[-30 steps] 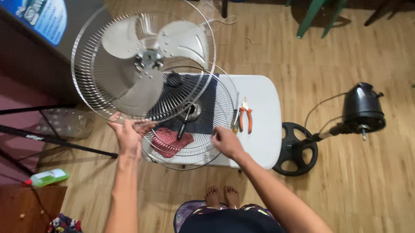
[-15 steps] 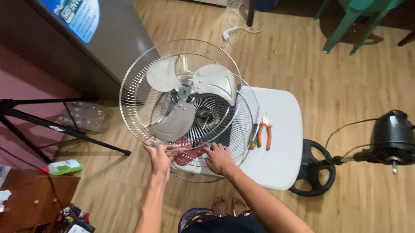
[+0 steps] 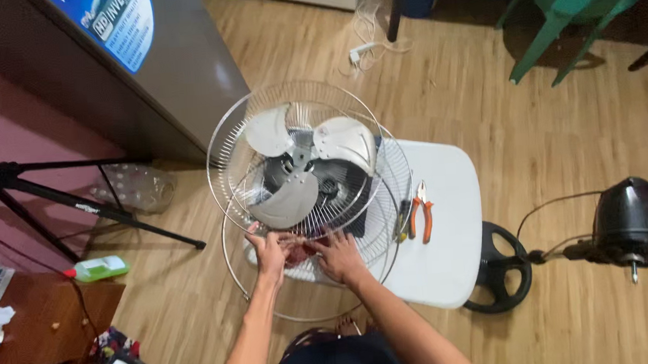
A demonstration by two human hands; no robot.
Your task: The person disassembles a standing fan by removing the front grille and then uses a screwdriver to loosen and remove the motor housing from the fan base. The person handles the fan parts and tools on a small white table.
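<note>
Tripod point(image 3: 75, 203): black, far left of the frame, legs splayed across the wood floor; well apart from both hands.
Green bottle point(image 3: 98, 268): lying flat at left centre, on the edge of a brown wooden surface.
Left hand point(image 3: 270, 252): lower centre, fingers curled over the lower rim of the upper fan guard; closed on the wire.
Upper fan guard point(image 3: 299, 157): round chrome wire cage, centre of the frame, tilted so its far edge rises toward the top of the picture; it lies directly above and ahead of both hands.
Fan blade point(image 3: 292, 165): three silver-grey vanes, seen through the guard wires, hub near the guard's middle.
Lower fan guard point(image 3: 272, 303): second wire ring, lying flatter beneath the first, overhanging the near left edge of the table.
Right hand point(image 3: 338, 257): lower centre, just beside the left, at the same stretch of rim; fingers bent, but whether they grip the wire or only touch it cannot be told.
Relation: both hands sit at the guard's near edge, equally close; the left is the one plainly clamped.
Pliers point(image 3: 420, 212): orange-handled, on the table, right of the guards, handles pointing toward the viewer.
White table point(image 3: 449, 234): centre right.
Fan motor point(image 3: 635, 221): black, on the floor, far right.
</note>
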